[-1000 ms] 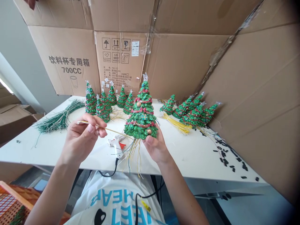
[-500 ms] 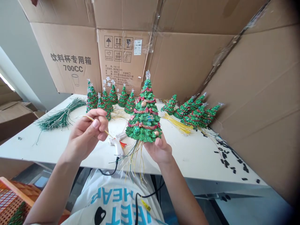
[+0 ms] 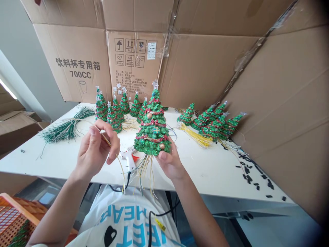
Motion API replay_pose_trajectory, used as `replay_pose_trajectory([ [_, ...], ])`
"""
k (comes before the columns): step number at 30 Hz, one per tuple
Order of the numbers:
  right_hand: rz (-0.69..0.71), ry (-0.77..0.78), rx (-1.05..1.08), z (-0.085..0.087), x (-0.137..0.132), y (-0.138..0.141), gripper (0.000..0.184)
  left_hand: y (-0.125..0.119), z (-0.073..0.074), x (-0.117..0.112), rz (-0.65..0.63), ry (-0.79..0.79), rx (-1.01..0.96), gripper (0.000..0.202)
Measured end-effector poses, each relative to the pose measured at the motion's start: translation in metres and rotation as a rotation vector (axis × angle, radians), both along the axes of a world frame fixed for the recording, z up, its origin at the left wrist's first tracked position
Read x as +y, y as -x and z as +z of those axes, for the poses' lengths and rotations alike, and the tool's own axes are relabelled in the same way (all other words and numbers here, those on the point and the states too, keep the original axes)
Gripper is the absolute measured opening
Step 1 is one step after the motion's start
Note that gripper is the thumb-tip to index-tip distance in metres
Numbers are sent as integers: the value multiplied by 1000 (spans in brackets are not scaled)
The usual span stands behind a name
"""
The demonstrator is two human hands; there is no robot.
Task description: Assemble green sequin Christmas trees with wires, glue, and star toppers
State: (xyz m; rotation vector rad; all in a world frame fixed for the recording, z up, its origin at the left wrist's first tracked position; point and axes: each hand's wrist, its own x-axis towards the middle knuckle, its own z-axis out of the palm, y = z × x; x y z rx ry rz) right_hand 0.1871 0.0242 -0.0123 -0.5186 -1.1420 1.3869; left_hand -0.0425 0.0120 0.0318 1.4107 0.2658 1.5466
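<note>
My right hand [image 3: 170,163] grips the base of a glittery green Christmas tree [image 3: 152,127] with red garlands, small balls and a clear star on top, held upright above the table edge. Several thin yellow, white and blue wires [image 3: 145,175] hang from under the tree. My left hand [image 3: 97,148] is closed in a pinch on one thin yellow wire [image 3: 118,164] that curves down from its fingers. A white hot glue gun [image 3: 130,158] with an orange trigger lies on the table between my hands.
Small green trees stand at the back left [image 3: 113,111] and lie at the right [image 3: 213,121]. A bundle of green wires [image 3: 64,127] lies left, yellow wires [image 3: 195,136] right of centre. Black scraps [image 3: 250,173] dot the white table [image 3: 218,171]. Cardboard boxes [image 3: 205,61] wall the back and right. An orange crate [image 3: 12,219] sits lower left.
The yellow wire in my left hand has swung from pointing right toward the tree to hanging downward. My right hand has shifted the tree slightly left and lower.
</note>
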Motion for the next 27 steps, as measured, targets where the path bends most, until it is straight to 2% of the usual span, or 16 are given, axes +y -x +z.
replay_pose_trajectory([
  [5, -8, -12, -73, -2, 0, 3, 77, -3, 1, -2, 108, -13, -40, 26],
  [9, 30, -30, -90, -5, 0, 7, 80, -4, -4, -3, 194, -104, 54, 9],
  [13, 82, -32, -85, -4, -1, 9, 78, -8, -11, -2, 335, -234, 136, 18],
  [18, 81, -21, -95, -3, -2, 10, 80, -11, -11, -3, 355, -233, 105, 23],
  [23, 30, 0, -116, -3, -3, 13, 80, -12, -3, -10, 349, -194, 136, 7],
  [27, 10, 28, -123, -1, -4, 15, 78, -14, -5, -10, 375, -213, 175, 21],
])
